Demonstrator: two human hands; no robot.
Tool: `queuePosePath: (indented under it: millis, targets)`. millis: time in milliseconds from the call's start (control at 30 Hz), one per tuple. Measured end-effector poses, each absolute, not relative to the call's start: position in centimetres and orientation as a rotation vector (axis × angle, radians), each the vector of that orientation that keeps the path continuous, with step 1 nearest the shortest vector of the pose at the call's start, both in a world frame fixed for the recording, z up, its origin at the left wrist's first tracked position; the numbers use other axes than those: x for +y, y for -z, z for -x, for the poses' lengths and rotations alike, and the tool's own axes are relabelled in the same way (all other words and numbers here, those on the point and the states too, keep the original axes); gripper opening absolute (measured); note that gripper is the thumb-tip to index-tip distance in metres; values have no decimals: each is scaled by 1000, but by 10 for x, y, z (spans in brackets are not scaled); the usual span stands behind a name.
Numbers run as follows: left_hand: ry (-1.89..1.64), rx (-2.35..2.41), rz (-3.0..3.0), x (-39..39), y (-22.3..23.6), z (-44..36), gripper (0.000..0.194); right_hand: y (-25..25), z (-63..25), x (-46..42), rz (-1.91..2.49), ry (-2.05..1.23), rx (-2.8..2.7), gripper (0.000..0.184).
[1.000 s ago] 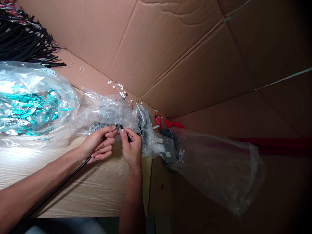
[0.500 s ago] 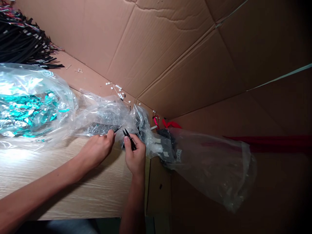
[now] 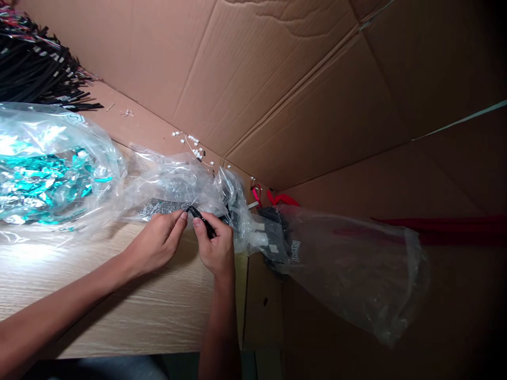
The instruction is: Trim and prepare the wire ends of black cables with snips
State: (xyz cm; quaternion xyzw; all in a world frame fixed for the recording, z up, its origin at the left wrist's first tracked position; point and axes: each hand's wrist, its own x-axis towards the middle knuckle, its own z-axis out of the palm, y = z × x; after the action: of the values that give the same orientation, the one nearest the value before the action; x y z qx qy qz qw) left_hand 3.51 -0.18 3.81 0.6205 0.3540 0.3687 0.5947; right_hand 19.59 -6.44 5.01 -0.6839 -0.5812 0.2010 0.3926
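My left hand [image 3: 162,235] is pinched on a thin black piece, like a cable end, with a fine pale tip [image 3: 193,203]; most of it is hidden by the fingers. My right hand [image 3: 217,248] grips black thread snips [image 3: 206,227] with thumb and fingers. The snips' blades point up and left, meeting the black piece at my left fingertips. Just behind both hands lies a clear plastic bag [image 3: 174,177] with many small dark and shiny pieces [image 3: 164,208] at its near side.
A large clear bag of teal shiny packets [image 3: 47,179] is at the left, below a pile of black cables [image 3: 35,68]. Small white bits [image 3: 194,140] lie along the cardboard wall [image 3: 253,79]. Another clear bag [image 3: 356,264] hangs over the table's right edge, near red strips [image 3: 283,199].
The snips have moved left and their blades have come to the black piece, from apart beside it. My left hand has turned slightly, and the view has shifted a little.
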Motion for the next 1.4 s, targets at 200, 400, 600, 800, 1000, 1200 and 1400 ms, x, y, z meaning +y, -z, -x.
queuePosePath:
  millis: [200, 400, 600, 800, 1000, 1200, 1400]
  targets:
    - [-862, 832, -1483, 2, -34, -33, 34, -53, -194, -53, 1674, -670, -1452, 32]
    - [-897, 886, -1572, 5, -26, -35, 28, -52, -200, -46, 1710, -694, -1507, 30]
    - [-726, 1046, -1813, 8, -20, -34, 29, -51, -200, -43, 1732, -628, -1552, 31]
    - [-654, 1091, -1941, 10, -21, -34, 30, -53, -198, -43, 1785, -622, -1551, 29]
    - [-740, 1049, -1932, 7, -15, -35, 31, -54, -199, -41, 1737, -676, -1549, 30]
    - [-852, 1008, -1938, 3, -8, -36, 25, -53, -199, -40, 1683, -787, -1468, 28]
    - [-905, 1008, -1988, 1, 0, -38, 22, -55, -203, -39, 1678, -858, -1442, 28]
